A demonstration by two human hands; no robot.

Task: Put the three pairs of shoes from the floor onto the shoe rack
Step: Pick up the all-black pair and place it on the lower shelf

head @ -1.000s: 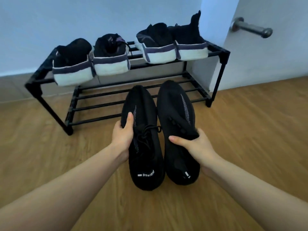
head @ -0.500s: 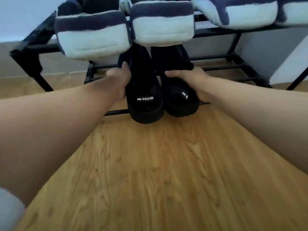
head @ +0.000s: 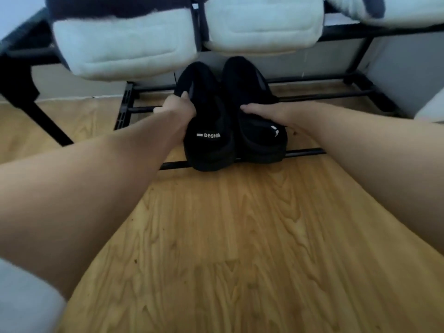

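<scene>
Both hands, left hand (head: pixel 179 109) and right hand (head: pixel 271 112), are gripping black shoes (head: pixel 209 140) overhanging the rack's (head: pixel 310 152) front edge; they might tip off.

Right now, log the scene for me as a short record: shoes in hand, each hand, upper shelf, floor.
in hand: black pair, left shoe, right shoe, on lower shelf bars
left hand: gripping left shoe's side
right hand: on right shoe's top
upper shelf: white-soled shoes, heels outward
floor: no shoes visible
</scene>
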